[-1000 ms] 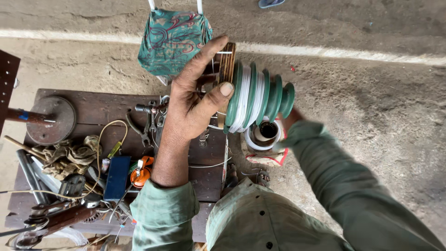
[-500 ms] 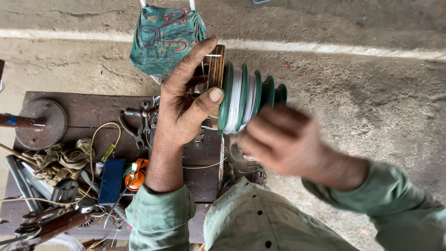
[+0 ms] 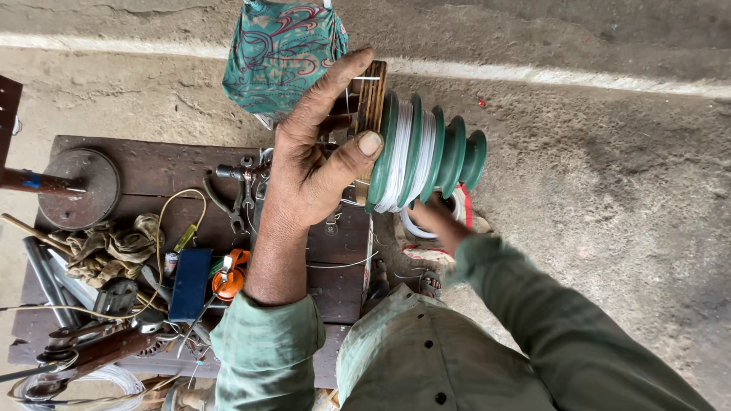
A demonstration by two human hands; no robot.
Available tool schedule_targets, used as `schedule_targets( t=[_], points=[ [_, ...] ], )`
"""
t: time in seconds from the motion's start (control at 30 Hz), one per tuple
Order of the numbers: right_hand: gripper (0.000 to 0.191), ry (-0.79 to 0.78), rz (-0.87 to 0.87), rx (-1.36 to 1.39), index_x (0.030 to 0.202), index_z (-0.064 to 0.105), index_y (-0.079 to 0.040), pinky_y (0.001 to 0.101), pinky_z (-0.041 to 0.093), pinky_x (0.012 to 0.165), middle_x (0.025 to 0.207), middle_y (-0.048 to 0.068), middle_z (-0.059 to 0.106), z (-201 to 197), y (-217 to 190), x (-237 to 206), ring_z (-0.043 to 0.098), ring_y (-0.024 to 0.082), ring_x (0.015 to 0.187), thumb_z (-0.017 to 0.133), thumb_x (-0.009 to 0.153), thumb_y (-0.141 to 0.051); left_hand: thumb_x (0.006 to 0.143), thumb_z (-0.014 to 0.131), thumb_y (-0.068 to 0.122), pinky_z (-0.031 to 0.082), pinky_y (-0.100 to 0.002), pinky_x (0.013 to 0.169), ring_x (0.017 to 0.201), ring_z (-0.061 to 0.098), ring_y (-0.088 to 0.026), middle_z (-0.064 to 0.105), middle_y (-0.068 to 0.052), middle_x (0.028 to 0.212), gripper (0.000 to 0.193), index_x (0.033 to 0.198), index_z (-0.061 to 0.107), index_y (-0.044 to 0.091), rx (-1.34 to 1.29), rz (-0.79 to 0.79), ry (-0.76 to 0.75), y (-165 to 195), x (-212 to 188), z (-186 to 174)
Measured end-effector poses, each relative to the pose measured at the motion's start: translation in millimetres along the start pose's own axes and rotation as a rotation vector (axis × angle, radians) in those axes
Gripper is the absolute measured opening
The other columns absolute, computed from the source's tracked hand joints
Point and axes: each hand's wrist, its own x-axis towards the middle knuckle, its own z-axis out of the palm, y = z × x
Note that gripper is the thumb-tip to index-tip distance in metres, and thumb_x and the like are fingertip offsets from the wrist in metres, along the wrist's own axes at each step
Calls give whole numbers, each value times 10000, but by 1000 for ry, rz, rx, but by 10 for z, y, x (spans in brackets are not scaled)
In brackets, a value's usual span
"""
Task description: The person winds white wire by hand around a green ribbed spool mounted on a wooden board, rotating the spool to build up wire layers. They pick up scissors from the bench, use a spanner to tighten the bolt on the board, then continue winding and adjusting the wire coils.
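Overhead, the left hand grips a wooden block and the green stepped spool wound with white wire, raised above the cluttered workbench. Below the spool, the right hand reaches under; whether its fingers are closed cannot be told.

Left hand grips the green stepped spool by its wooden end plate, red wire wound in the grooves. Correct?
Not quite. In the head view the left hand does grip the green stepped spool by its wooden end plate, but the wire wound in the grooves is white, not red.
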Motion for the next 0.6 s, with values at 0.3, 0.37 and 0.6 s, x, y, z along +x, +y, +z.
schedule_targets(
  t=[0.3, 0.37, 0.6],
  points=[
    [226, 305, -1026, -461, 766, 567, -103, 369, 451, 523, 758, 43, 518, -1059, -1018, -1466, 566, 178, 695, 743, 775, -245, 1089, 747, 203, 509, -329, 1139, 1329, 575, -148, 533, -76, 1594, 542, 1553, 499, 72, -1, 17, 0, -28, 1, 7],
    [309, 630, -1186, -646, 801, 563, -111, 289, 360, 448, 751, -10, 468, -1586, -1244, -1465, 499, 129, 641, 762, 970, -276, 1097, 738, 199, 506, -334, 1154, 1345, 565, -154, 527, -80, 1600, 534, 1556, 494, 73, -14, 19, -5, -22, 9, 5],
    [377, 542, -899, 61, 867, 664, -75, 297, 509, 580, 793, 26, 648, -2335, -1161, 322, 610, 118, 677, 861, 1029, -353, 1077, 734, 203, 545, -352, 1174, 1330, 575, -155, 534, -85, 1590, 541, 1549, 497, 85, 0, 8, 6, 1, 43, 14]
  ],
)
